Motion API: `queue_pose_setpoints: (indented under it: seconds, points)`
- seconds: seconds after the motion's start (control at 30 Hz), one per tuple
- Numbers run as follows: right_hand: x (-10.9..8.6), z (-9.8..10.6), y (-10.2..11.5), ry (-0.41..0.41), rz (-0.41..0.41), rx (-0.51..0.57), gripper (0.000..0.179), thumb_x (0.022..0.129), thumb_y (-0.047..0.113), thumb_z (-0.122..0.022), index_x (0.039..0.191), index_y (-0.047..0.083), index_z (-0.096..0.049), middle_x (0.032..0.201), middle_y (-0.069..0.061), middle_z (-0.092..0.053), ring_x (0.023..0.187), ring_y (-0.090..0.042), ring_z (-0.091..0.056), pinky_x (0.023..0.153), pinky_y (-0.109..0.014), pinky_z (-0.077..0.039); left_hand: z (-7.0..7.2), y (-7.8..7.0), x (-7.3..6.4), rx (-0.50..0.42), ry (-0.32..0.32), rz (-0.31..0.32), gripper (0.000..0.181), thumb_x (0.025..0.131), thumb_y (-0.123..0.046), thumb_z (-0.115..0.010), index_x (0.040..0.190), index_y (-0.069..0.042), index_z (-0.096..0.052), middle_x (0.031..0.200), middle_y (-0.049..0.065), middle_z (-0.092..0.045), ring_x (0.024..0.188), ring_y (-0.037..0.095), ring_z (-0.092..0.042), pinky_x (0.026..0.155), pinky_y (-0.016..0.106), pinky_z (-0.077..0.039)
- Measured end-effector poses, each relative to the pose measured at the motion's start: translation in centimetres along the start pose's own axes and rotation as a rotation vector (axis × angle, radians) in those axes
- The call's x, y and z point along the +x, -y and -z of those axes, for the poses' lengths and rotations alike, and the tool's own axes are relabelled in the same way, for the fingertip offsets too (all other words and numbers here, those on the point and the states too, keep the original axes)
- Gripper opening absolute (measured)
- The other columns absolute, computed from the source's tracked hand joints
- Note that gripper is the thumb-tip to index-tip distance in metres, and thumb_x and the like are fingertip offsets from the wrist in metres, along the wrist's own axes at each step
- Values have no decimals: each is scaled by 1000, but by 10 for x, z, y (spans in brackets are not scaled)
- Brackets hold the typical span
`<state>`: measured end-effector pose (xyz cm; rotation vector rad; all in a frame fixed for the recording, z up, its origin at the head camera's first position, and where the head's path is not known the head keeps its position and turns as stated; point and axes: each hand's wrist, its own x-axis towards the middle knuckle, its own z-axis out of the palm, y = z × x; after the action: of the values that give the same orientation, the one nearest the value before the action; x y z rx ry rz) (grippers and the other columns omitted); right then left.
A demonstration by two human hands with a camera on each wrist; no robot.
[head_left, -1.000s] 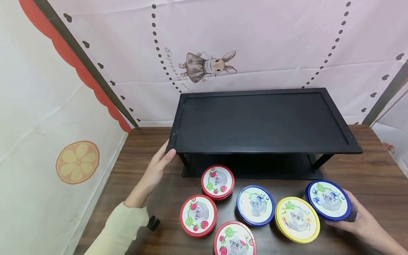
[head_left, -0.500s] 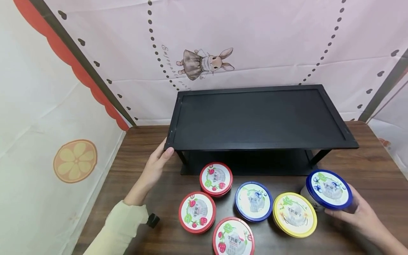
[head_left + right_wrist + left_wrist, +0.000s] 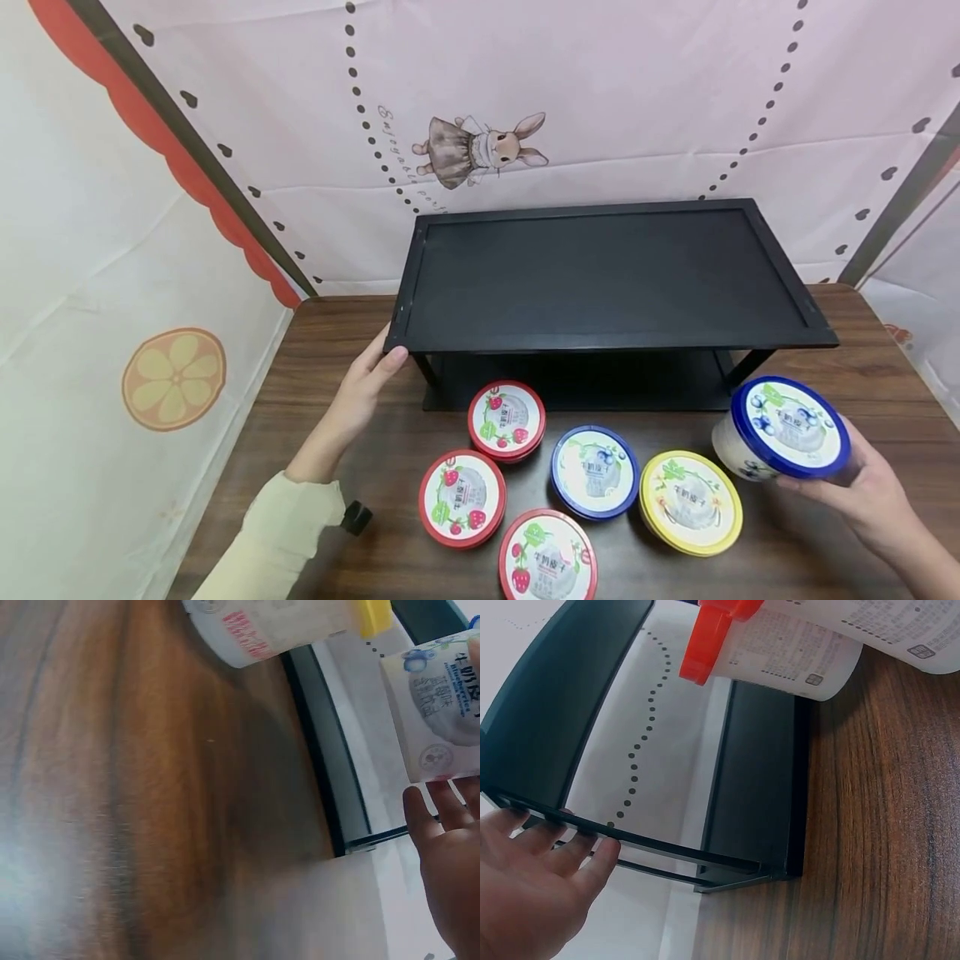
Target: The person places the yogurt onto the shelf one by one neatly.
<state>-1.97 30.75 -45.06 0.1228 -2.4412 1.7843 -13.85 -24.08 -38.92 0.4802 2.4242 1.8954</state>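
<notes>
My right hand (image 3: 873, 496) grips a white tub with a blue lid (image 3: 795, 425), printed with blueberries. The tub is tilted and raised off the table, near the front right corner of a black two-tier shelf (image 3: 607, 279). In the right wrist view this tub (image 3: 431, 705) is partly cut off by the frame edge. At the shelf's front left corner, my left hand (image 3: 352, 408) holds the upper tier. The left wrist view shows its fingers (image 3: 600, 866) on the upper side bar. Just left of the raised tub stands a yellow-lidded tub (image 3: 692, 504).
Another blue-lidded tub (image 3: 596, 472) stands on the wooden table (image 3: 390, 533). Red-lidded tubs stand further left: one (image 3: 507, 419) by the shelf's lower tier (image 3: 637, 383), one (image 3: 462, 498) nearer, and one (image 3: 547, 557) at the frame's bottom. A printed cloth (image 3: 637, 92) hangs behind.
My right hand has raised the blue-lidded tub and moved it slightly right, tilting it more. The left hand keeps its place on the shelf corner. The head view has shifted slightly.
</notes>
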Motion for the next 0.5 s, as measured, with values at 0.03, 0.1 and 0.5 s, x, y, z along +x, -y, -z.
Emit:
queue_pose_setpoints:
  seconds: [0.03,0.1,0.5]
  points:
    - [1,0,2,-11,7,33,94,73,-25,-70,150,18,-35,132,11,-48,116,1,-44,83,-8,-39,0,0,0,6,1,0,51,106,-20,-44,155,-14,-31,156,4,-32,136,22,-36,103,30,-39]
    - [2,0,5,-25,22,61,93,71,-26,-69,146,19,-39,130,10,-50,114,1,-46,82,-8,-42,1,1,0,5,1,4,51,106,-21,-44,155,-14,-31,155,3,-32,136,22,-36,104,32,-39]
    - [6,-8,20,-30,84,299,91,66,-34,-66,142,13,-46,129,3,-53,113,-4,-51,80,-14,-48,4,1,-1,2,15,12,52,106,-22,-44,155,-15,-31,156,4,-32,136,23,-36,106,38,-37]
